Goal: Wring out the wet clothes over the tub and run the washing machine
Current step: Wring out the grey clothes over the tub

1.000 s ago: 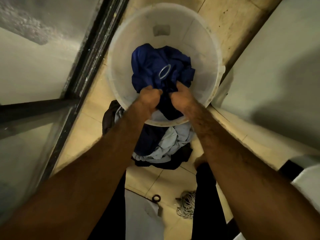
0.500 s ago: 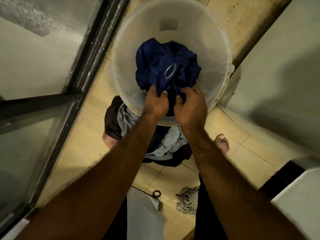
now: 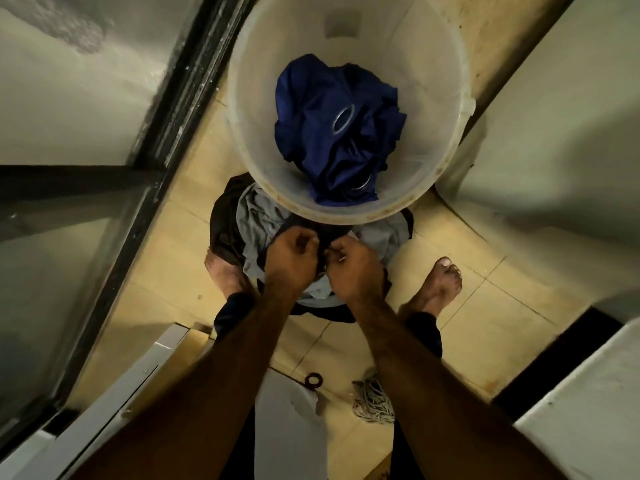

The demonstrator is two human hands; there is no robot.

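Note:
A round white plastic tub (image 3: 446, 109) stands on the tiled floor at the top centre. Inside it lies a crumpled dark blue cloth (image 3: 308, 133) with metal eyelets. Just in front of the tub, a heap of grey-blue and dark clothes (image 3: 256, 226) sits on the floor. My left hand (image 3: 292, 256) and my right hand (image 3: 355, 270) are fists side by side above this heap, below the tub's near rim. Both are closed on a dark garment bunched between them; most of it is hidden by the hands.
My bare feet (image 3: 441, 289) stand either side of the heap. A black-framed glass door (image 3: 162, 140) runs along the left. White appliance edges show at lower left (image 3: 114, 393) and lower right (image 3: 588, 393). A rope mop head (image 3: 372, 401) and a black ring (image 3: 313, 380) lie on the floor.
Both hands have let go of the blue cloth in the tub and pulled back over its near rim to the heap on the floor, where they now grip a dark garment.

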